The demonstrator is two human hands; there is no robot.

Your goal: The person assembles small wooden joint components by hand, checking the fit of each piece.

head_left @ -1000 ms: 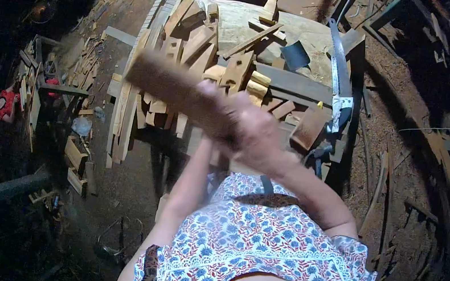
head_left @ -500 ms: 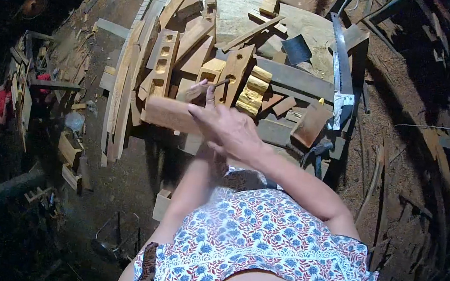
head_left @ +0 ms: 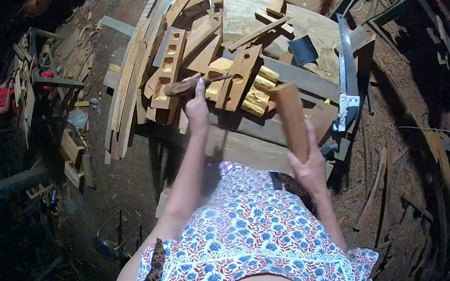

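Observation:
My left hand (head_left: 198, 112) is closed around the wooden handle of a chisel (head_left: 179, 86). Its thin dark blade points right, over a yellow carved wood piece (head_left: 216, 74) and a board with holes (head_left: 240, 82). On the right, my right hand (head_left: 310, 167) grips the lower end of a thick rectangular wooden block (head_left: 291, 118), which tilts up and left. Between the hands lies a ridged yellow wood piece (head_left: 259, 92). Left of the chisel is a long piece with several square mortises (head_left: 170, 64).
A handsaw (head_left: 347, 66) with a white handle lies along the bench's right side. A dark curved sheet (head_left: 303, 50) rests on the pale bench top (head_left: 243, 11). Long wood strips (head_left: 130, 81) line the left edge. A person in red (head_left: 4, 98) is at far left.
My right hand has swung from over my left forearm out to the right, carrying the wooden block. My left hand and the chisel are now uncovered.

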